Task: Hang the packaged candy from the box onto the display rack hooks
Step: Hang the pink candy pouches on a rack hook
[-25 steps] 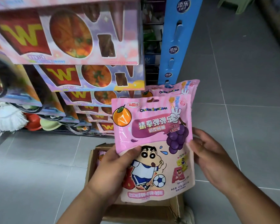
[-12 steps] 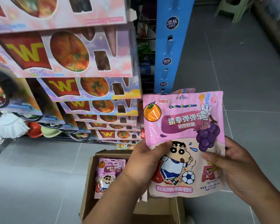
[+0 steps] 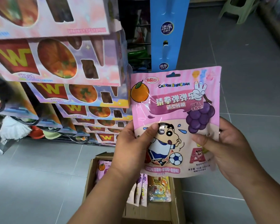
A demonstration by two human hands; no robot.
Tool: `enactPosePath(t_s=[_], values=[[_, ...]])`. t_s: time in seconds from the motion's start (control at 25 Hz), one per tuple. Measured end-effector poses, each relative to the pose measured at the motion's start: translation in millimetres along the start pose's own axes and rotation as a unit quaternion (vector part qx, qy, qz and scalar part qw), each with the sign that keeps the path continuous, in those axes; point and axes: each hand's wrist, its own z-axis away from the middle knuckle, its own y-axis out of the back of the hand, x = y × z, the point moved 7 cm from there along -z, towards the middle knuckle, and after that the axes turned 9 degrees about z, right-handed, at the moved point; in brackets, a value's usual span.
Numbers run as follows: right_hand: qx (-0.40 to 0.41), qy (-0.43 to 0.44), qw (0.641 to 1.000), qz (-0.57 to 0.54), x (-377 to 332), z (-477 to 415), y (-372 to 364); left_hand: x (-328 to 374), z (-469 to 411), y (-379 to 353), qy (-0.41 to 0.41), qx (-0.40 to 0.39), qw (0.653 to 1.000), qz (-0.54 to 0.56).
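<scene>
candy bag (image 3: 176,101) above box (image 3: 173,207), rack (image 3: 166,34) behind

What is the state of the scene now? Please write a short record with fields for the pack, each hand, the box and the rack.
candy pack: pink, upright, front to camera, not hung yet
left hand: grips the pack's left edge, thumb on front
right hand: grips the pack's lower right edge, thumb on front
cardboard box: open on the floor below, more packs inside
blue display strip: upright behind the pack's top
</scene>
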Motion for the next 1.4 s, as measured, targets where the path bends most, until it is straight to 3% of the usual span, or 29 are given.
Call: enactPosePath(t_s=[0.88,1.4], values=[[0.003,-0.018,0.998,0.054,21.8,-22.5,-14.5,-9.5,-29.6,18.4,0.021,0.012,0.999,-0.029],[-0.006,0.023,0.999,0.036,-1.0,-12.2,-15.0,-10.0,-20.2,14.5,-0.019,0.004,0.999,0.037]])
